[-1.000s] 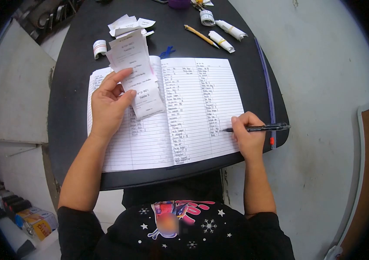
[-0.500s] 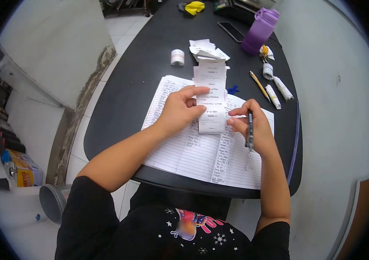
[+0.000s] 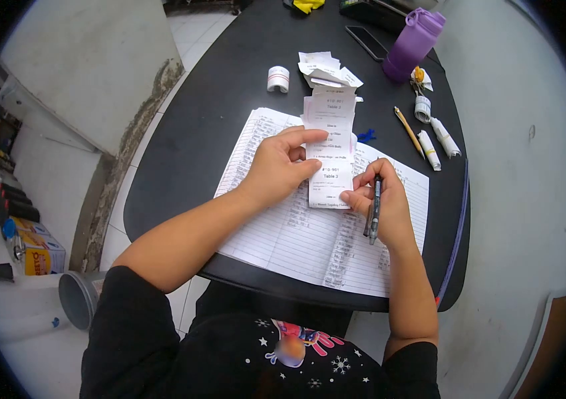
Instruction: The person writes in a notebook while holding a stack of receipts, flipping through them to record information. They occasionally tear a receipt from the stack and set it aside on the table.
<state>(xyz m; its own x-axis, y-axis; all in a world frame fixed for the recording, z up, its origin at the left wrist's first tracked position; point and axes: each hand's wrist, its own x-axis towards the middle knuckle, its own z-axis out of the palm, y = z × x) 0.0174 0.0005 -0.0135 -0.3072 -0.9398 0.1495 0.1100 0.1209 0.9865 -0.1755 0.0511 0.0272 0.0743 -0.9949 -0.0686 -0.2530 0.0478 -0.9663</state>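
A long printed receipt lies over an open lined notebook filled with handwritten columns. My left hand grips the receipt's left edge, its fingers and thumb on the paper. On the other side, my right hand has its thumb on the lower right corner of the receipt and a dark pen tucked between its fingers. Beyond the receipt's top end sits a pile of folded receipts.
On the black table stand a small paper roll and a purple bottle. A phone lies by the bottle. A yellow pen and rolled papers are at the right. A grey bin stands lower left.
My right hand has moved in to the receipt's lower corner, and its thumb now touches the paper. The pen has tilted. The whole view has shifted slightly.
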